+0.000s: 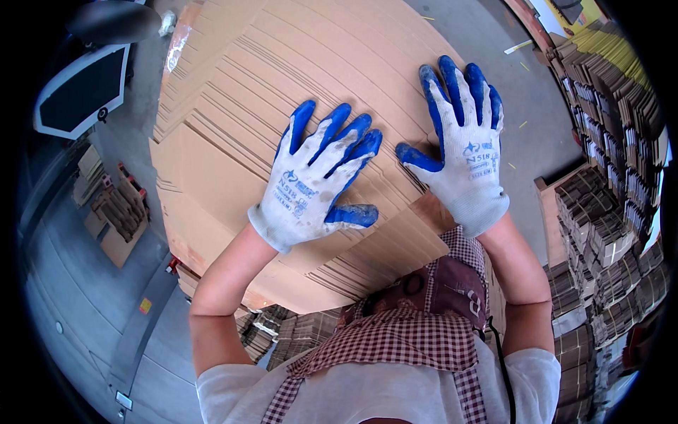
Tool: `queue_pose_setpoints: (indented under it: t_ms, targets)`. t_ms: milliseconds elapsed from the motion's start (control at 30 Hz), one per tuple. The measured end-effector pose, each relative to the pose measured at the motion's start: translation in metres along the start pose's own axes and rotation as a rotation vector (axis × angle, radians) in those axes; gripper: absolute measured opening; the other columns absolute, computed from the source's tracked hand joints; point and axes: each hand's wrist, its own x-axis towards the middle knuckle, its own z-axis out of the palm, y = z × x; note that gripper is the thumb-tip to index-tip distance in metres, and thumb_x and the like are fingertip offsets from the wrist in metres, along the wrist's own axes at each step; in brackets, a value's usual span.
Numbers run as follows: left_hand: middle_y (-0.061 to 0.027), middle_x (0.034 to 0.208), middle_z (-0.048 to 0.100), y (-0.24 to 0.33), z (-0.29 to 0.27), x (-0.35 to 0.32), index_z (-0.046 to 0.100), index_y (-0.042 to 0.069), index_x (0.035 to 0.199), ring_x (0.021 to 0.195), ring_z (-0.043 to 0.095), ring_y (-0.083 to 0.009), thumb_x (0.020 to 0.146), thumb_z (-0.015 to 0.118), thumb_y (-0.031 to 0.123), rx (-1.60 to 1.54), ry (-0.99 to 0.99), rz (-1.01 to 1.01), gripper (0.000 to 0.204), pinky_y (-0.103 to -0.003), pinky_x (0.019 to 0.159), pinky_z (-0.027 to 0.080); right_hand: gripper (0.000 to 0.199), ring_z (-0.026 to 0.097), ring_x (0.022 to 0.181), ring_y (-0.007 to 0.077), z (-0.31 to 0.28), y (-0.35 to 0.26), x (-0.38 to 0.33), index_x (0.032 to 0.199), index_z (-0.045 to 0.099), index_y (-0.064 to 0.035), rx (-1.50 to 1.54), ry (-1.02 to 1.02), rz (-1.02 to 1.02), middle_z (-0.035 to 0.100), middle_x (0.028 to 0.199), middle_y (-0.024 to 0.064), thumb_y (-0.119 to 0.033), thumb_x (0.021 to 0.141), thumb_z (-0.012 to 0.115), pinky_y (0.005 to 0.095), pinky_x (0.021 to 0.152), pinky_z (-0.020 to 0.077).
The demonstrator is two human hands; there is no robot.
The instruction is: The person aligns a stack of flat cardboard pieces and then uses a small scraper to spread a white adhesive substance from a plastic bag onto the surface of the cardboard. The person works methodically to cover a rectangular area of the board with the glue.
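Before me a large stack of flat brown cardboard sheets (233,85) lies fanned out, their edges making many parallel lines. My left hand (311,177), in a white knit glove with blue-coated fingers, rests on the middle of the sheets. Its fingers are spread and hold nothing. My right hand (462,141), gloved the same way, lies at the right side of the stack with fingers stretched out and thumb apart. Its palm side is hidden, but no object shows in it. A checked apron (402,336) hangs at the near edge of the cardboard.
Tied bundles of folded cardboard (607,212) are piled along the right. At the left, cardboard pieces (116,212) lie on the floor beside a large grey-blue panelled surface (92,297). A white-framed dark panel (85,92) stands at the upper left. More bundles (304,332) sit below the stack.
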Motion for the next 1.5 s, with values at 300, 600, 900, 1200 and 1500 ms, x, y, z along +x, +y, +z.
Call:
queue_pose_setpoints:
  t_ms: [300,600,900,1200,1500]
  targets:
    - [-0.0094,0.153,0.05,0.002,0.004,0.0,0.054,0.015,0.146,0.146,0.04,-0.0323,0.089,0.052,0.07,-0.023,0.027,0.016,0.08,-0.064,0.121,0.021,0.097,0.024,0.151,0.0405,-0.002,-0.006,0.003,0.156,0.038,-0.0132,-0.028,-0.019,-0.005,0.032,0.163,0.0113,-0.04,0.074,0.084,0.0587,0.122,0.0173]
    - [-0.0079,0.159,0.043,0.004,0.007,-0.012,0.048,0.018,0.152,0.15,0.034,-0.0285,0.083,0.054,0.072,-0.021,-0.05,-0.03,0.088,-0.062,0.124,0.017,0.096,0.026,0.151,0.0394,0.002,-0.002,0.004,0.156,0.039,-0.0155,-0.049,-0.009,-0.021,0.033,0.163,0.0099,-0.039,0.074,0.083,0.0573,0.122,0.019]
    - [-0.0079,0.16,0.041,0.006,0.004,-0.018,0.045,0.017,0.154,0.151,0.033,-0.0291,0.083,0.054,0.072,-0.04,-0.089,-0.04,0.09,-0.061,0.124,0.016,0.096,0.026,0.151,0.0413,0.0,-0.001,0.003,0.157,0.036,-0.0124,-0.074,-0.029,-0.019,0.032,0.165,0.0107,-0.036,0.076,0.081,0.055,0.122,0.0203]
    - [-0.008,0.161,0.039,0.007,0.017,0.004,0.043,0.017,0.155,0.151,0.032,-0.0268,0.084,0.047,0.077,0.014,-0.004,-0.011,0.093,-0.057,0.126,0.016,0.094,0.021,0.153,0.0379,0.0,0.011,0.004,0.158,0.037,-0.0202,0.014,-0.063,-0.028,0.029,0.166,0.0091,-0.035,0.077,0.082,0.0549,0.125,0.0155]
    - [-0.0095,0.16,0.04,0.009,0.016,-0.005,0.044,0.015,0.154,0.151,0.033,-0.0279,0.085,0.047,0.076,-0.037,-0.011,-0.019,0.092,-0.056,0.126,0.017,0.094,0.025,0.152,0.0374,0.004,0.013,0.003,0.157,0.038,-0.0201,-0.02,-0.049,-0.027,0.032,0.165,0.0081,-0.034,0.076,0.084,0.0532,0.125,0.0181]
